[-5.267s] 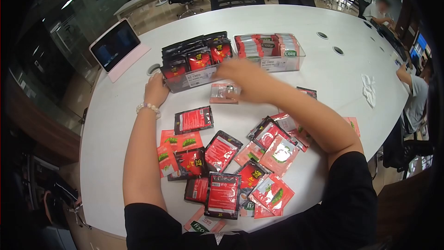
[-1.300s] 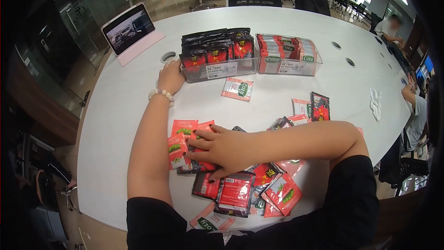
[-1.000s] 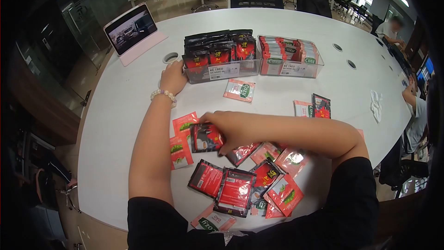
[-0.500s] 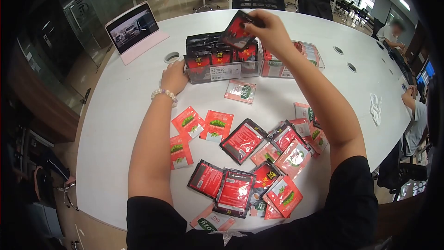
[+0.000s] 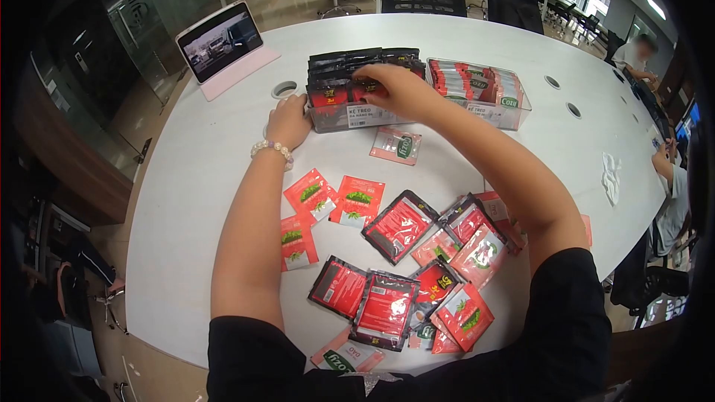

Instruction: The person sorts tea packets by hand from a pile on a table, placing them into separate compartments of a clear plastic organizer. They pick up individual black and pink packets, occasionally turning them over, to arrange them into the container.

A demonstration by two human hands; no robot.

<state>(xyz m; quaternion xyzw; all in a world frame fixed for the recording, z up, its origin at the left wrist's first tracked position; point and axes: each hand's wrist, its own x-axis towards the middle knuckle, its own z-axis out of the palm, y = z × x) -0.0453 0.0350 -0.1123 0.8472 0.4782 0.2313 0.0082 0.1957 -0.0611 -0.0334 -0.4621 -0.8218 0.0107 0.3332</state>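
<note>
A clear bin (image 5: 331, 120) at the back of the table holds rows of black-and-red packets (image 5: 328, 94). My right hand (image 5: 391, 89) is over the middle of this bin, fingers curled down at a packet in the front row; what lies between the fingertips is partly hidden. Against the bin's left end rests my left hand (image 5: 289, 123), a beaded bracelet on its wrist. To the right, another clear bin (image 5: 514, 117) holds red-and-white Cozy packets (image 5: 456, 80). One Cozy packet (image 5: 395, 146) lies just in front of the bins.
Loose red packets (image 5: 357, 201) and black-edged packets (image 5: 384, 309) are scattered nearer me. A tablet (image 5: 221, 43) on a pink cover stands at the back left. A white cloth (image 5: 611, 179) lies on the right. A co-worker (image 5: 635, 56) sits beyond the right edge.
My right hand has come down from above the bin, bringing the black-and-red packet it held to the front row. My left hand stays at the bin's left end.
</note>
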